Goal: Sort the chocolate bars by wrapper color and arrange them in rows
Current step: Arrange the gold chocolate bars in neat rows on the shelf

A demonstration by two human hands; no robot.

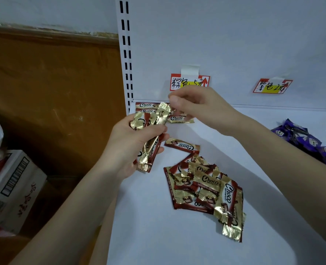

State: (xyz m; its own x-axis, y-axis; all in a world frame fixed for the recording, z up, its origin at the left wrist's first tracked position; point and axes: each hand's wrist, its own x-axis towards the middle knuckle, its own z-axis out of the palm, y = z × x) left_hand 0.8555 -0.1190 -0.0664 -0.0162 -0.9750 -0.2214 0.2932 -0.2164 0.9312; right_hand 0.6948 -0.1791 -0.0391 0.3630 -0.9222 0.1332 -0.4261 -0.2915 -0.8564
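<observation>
1. Left hand [131, 142] grips a bunch of brown-and-gold Choco bars [150, 148] over the white shelf's [177, 236] left edge. Their long axis runs near-to-far, tipped a bit right.
2. Right hand [198, 108] sits just above the bunch's far end with fingertips curled together; can't tell if they're pinching a wrapper.
3. Same bars in a messy pile [202, 188] nearby, and a few flat at the back [145, 105].
4. Handwritten tags [189, 82] on the back panel, purple bars [301, 138] right, cardboard box [14, 188] lower left.
</observation>
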